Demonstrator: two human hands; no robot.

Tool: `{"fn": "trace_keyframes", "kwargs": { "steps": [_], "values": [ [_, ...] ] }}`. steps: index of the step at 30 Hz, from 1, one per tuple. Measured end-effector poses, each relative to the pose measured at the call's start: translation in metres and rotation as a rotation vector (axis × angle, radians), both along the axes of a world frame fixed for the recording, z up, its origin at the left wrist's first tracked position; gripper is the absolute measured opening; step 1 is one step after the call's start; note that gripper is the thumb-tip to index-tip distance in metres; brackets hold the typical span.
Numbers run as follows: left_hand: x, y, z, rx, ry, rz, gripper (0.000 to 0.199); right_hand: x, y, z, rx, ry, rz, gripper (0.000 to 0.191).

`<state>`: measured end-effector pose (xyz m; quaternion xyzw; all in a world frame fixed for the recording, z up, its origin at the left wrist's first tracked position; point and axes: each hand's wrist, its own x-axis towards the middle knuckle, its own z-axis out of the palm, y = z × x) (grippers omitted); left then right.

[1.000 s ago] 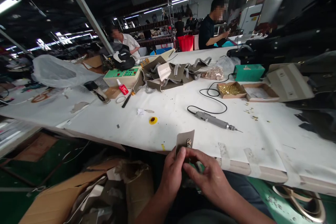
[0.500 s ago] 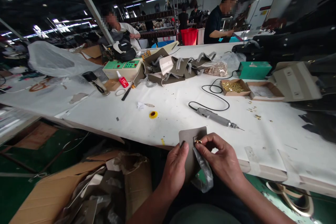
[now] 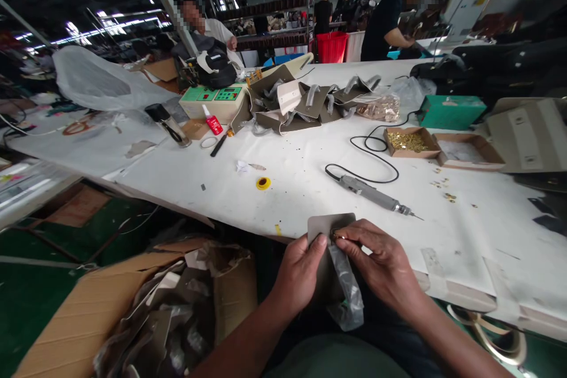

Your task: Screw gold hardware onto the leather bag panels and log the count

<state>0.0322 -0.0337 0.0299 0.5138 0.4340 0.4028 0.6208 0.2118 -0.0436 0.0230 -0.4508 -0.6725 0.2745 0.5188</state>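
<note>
My left hand [image 3: 297, 274] is closed on the left edge of a flat grey-brown panel [image 3: 325, 224], thumb lying on its face. The panel is held upright at the table's near edge. My right hand [image 3: 383, 263] pinches a small gold-coloured metal fitting [image 3: 338, 237] against the panel's upper right part; the fingertips hide most of it, and its exact kind does not show. Below that hand hangs a strip wrapped in clear plastic [image 3: 345, 277], beside the panel. A grey electric screwdriver [image 3: 374, 194] with a black cord lies on the table beyond my hands.
Across the white table [image 3: 230, 195] stand a box of gold parts [image 3: 410, 142], a second shallow box [image 3: 465, 150], a green box [image 3: 452, 111], a red bottle [image 3: 213, 121] and a panel pile [image 3: 305, 103]. An open carton [image 3: 84, 313] sits lower left. Co-workers are beyond.
The gold fitting shows less now, with my right fingertips turned over it and closer against the panel. My left hand keeps its hold. The view has shifted slightly.
</note>
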Motion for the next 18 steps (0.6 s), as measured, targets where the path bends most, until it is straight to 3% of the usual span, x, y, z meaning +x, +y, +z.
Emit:
{"fn": "trace_keyframes", "kwargs": {
  "steps": [7,9,18],
  "values": [
    [-0.009,0.007,0.016,0.056,0.177,-0.117,0.039,0.023,0.011,0.017,-0.137,-0.161,0.292,0.027],
    [-0.009,0.008,0.018,0.039,0.179,-0.110,0.039,0.025,0.013,0.018,-0.174,-0.144,0.314,0.028],
    [0.003,0.007,0.015,-0.069,-0.015,-0.050,0.037,0.017,0.007,0.010,-0.220,0.090,-0.036,0.021]
  ]
}}
